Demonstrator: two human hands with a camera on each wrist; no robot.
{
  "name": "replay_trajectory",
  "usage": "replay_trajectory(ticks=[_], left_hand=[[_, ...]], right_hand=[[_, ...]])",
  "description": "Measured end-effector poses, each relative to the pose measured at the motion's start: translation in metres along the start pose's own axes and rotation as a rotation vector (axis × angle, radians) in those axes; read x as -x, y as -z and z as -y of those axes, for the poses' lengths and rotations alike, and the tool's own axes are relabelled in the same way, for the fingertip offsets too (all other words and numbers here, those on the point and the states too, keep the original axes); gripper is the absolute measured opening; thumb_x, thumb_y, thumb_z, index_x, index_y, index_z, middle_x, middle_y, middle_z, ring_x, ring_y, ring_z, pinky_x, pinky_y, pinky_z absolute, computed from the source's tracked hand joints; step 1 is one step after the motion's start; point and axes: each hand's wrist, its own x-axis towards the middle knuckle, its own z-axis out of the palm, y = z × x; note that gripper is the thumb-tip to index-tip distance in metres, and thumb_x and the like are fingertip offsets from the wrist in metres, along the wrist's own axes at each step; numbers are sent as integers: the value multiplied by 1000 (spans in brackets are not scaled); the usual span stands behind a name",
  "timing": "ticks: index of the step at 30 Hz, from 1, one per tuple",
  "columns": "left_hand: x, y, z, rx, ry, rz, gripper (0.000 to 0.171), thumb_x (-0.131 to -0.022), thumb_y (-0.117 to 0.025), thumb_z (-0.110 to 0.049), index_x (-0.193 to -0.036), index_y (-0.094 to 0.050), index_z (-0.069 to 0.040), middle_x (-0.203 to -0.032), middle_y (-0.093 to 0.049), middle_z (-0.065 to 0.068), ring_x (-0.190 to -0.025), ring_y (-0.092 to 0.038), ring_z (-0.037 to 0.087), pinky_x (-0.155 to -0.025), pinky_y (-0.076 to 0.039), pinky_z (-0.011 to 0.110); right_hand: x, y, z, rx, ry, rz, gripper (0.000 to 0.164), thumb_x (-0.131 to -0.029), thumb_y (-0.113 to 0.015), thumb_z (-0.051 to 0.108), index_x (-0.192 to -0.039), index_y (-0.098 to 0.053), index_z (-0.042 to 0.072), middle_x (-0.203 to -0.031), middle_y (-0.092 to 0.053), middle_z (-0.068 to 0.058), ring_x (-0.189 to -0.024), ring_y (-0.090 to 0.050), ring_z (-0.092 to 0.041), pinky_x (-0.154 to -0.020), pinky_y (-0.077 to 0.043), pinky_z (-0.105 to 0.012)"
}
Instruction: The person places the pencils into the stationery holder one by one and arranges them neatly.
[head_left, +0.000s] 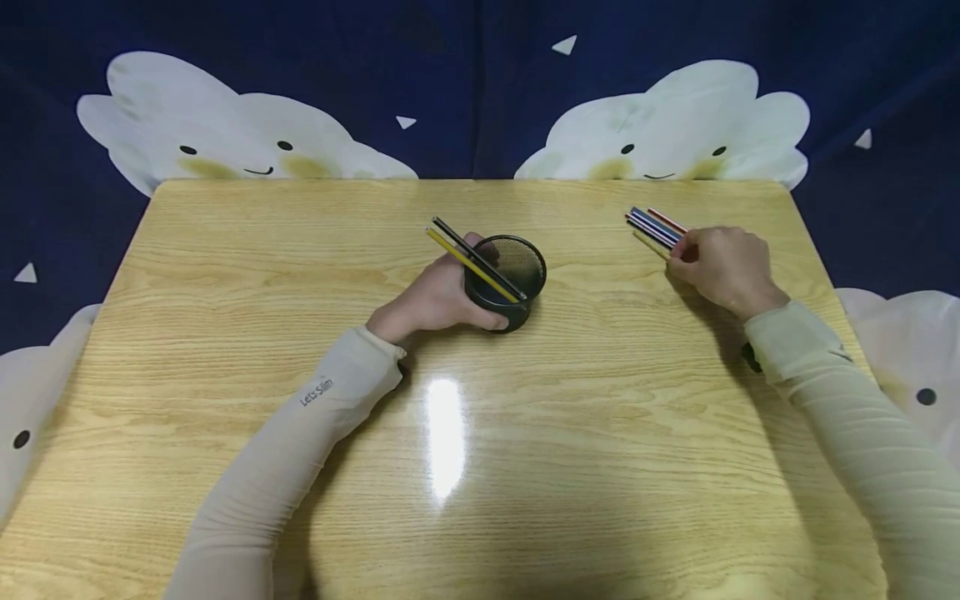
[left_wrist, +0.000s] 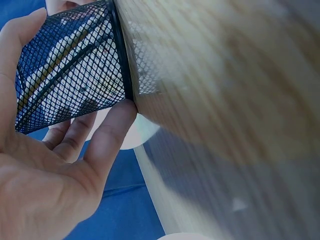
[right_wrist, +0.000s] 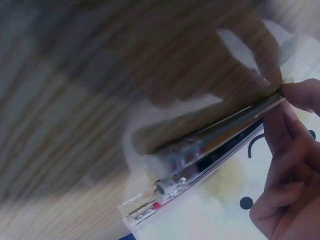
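My left hand (head_left: 438, 292) grips a black mesh pencil cup (head_left: 510, 312) from its left side, with the thumb near its base. Leaning out of the cup over that hand are a yellow pencil (head_left: 461, 257) and a black pencil (head_left: 457, 236). To the right, my right hand (head_left: 726, 262) pinches the near end of a yellowish pencil (head_left: 649, 243) between thumb and finger. Beside it lie several dark, striped and red pencils (head_left: 652, 227) in a loose bunch on the table. In the right wrist view, the pinched pencil (right_wrist: 245, 116) lies low along the glossy tabletop.
The wooden table (head_left: 577, 450) has a shiny surface with a bright light reflection (head_left: 446, 437) near its middle. A dark blue curtain (head_left: 472, 83) with white clouds hangs right behind the back edge.
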Motion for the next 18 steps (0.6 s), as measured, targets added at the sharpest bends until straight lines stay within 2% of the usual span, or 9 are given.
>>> replay_trajectory(ticks=[5,13,18], left_hand=[[0,0,1,-1,6,4,96,-68,-104,-21,-144,-50,1,-141,-61,16,-128,-59,28,-116,-42,40],[-1,0,2,-1,-6,9,95,-68,-104,-20,-143,-50,0,-139,-61,15,-127,-58,28,-115,-42,39],[-2,0,2,4,-5,12,94,-68,-104,-20,-143,-50,-1,-140,-61,15,-128,-58,28,-116,-42,40]], right_hand=[[5,3,9,-47,19,-13,18,-96,-77,24,-93,-77,7,-84,-75,-12,-71,-65,-33,-61,-43,-53],[12,12,40,-153,121,-170,10,-94,-75,18,-91,-79,10,-79,-75,-5,-60,-56,-19,-58,-37,-42],[16,17,62,-247,159,-206,11,-95,-75,18,-95,-82,9,-80,-76,-3,-50,-49,-7,-57,-34,-30]])
